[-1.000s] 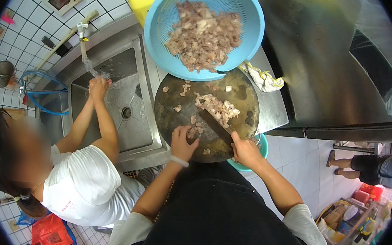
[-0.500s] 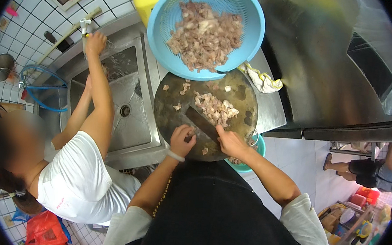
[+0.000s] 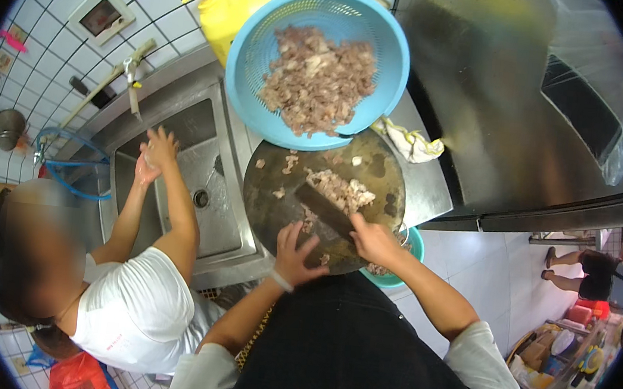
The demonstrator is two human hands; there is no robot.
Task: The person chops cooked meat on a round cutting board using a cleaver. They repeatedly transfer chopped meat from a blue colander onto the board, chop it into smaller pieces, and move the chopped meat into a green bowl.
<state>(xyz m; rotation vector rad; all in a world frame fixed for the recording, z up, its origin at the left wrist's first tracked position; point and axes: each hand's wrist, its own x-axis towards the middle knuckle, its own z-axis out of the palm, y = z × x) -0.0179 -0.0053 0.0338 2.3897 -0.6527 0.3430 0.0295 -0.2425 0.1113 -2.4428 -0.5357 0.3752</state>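
Note:
My right hand (image 3: 373, 239) is closed around the handle of a cleaver (image 3: 325, 209), its dark blade lying over the round chopping board (image 3: 265, 209). Chopped meat (image 3: 349, 192) is heaped just beyond the blade, with small scraps scattered around it. My left hand (image 3: 298, 259) hovers at the board's near edge, fingers spread, with nothing seen in it; its palm side is hidden. Past the board, a blue colander (image 3: 242, 75) holds a large pile of cut meat (image 3: 321, 79) and overlaps the board's far edge.
A co-worker's hands (image 3: 157, 151) are together over the steel sink (image 3: 241, 188) at left. A yellow jug (image 3: 219, 21) stands behind the colander. A cloth (image 3: 410, 142) lies right of the board, beside a steel cabinet (image 3: 478, 98). Below the board's right edge sits a green basin (image 3: 415, 249) with meat.
My left hand has uncurled and spread its fingers, shifting slightly nearer to me. The cleaver stays almost in place. The co-worker's hand has left the tap and joined the other over the sink.

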